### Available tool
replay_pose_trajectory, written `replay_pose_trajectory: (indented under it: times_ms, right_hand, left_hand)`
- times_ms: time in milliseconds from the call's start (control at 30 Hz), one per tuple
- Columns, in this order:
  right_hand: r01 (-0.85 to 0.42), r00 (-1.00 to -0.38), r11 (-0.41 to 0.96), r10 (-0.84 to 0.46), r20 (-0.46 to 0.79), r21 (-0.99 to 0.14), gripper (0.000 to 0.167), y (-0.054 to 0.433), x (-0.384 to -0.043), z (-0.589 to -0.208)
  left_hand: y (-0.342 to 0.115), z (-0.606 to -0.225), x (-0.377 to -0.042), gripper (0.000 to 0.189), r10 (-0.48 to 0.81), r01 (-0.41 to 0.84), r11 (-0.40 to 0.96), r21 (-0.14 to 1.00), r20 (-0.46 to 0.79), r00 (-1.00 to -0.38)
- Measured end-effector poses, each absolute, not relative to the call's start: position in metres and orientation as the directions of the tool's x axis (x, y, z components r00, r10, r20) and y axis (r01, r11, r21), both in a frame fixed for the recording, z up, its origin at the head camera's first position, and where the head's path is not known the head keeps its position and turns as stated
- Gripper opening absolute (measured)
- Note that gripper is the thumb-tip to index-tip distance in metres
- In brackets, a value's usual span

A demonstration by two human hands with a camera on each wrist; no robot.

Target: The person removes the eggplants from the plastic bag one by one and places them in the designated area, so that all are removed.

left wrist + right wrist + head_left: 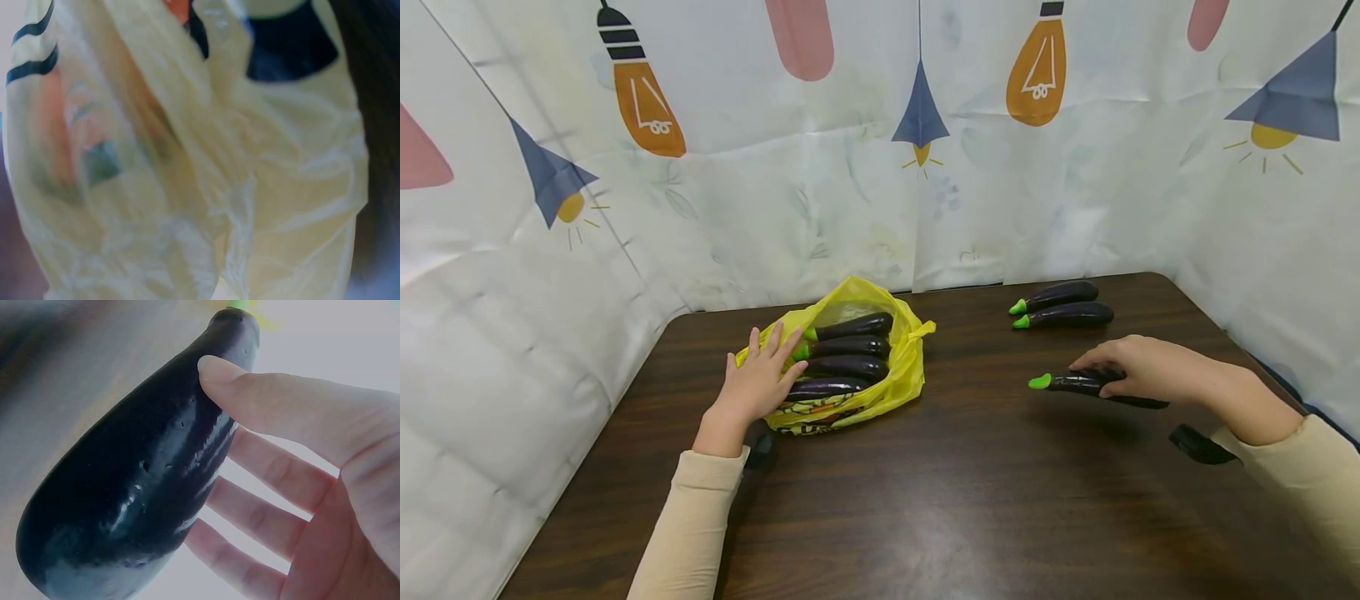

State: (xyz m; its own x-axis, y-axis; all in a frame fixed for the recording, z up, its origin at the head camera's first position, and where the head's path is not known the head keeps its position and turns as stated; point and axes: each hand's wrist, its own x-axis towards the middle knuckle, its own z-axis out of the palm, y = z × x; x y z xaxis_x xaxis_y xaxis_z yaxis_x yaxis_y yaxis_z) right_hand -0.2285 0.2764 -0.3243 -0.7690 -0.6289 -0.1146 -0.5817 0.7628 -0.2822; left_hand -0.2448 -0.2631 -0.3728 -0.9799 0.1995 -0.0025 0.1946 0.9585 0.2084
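Observation:
A dark purple eggplant [1078,382] with a bright green stem end is gripped from above by my right hand [1150,371] at the right of the table. In the right wrist view, the thumb presses one side of the glossy eggplant [137,462] and the fingers lie behind it. My left hand [754,379], fingers spread, rests at the left edge of a yellow plastic bag [910,367]. Several eggplants [850,347] lie stacked in the bag's open mouth. The left wrist view holds mostly blurred bag plastic [294,162]; the left fingers cannot be made out there.
Two more eggplants [1067,315] lie side by side at the back right of the dark wooden table [925,500]. White curtains [850,208] printed with lamps and bulbs hang behind the table and along both sides.

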Motion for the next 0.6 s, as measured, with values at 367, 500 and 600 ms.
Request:
replay_pose_trajectory:
  times_ms: [367, 500, 600]
  right_hand:
    - [-0.601, -0.772, 0.755, -0.633, -0.052, -0.262, 0.047, 0.251, -0.254, -0.294]
    - [-0.613, -0.77, 0.748, -0.638, -0.02, -0.254, 0.046, 0.24, -0.266, -0.281]
    - [-0.628, -0.758, 0.735, -0.652, -0.013, -0.256, 0.045, 0.226, -0.275, -0.273]
  left_hand:
    - [-0.265, -0.375, -0.245, 0.067, 0.192, 0.19, 0.959, 0.211, 0.012, -0.981]
    - [-0.264, -0.374, -0.245, 0.067, 0.191, 0.189, 0.958, 0.215, 0.01, -0.982]
    - [-0.265, -0.373, -0.244, 0.067, 0.187, 0.186, 0.96, 0.208, 0.012, -0.982]
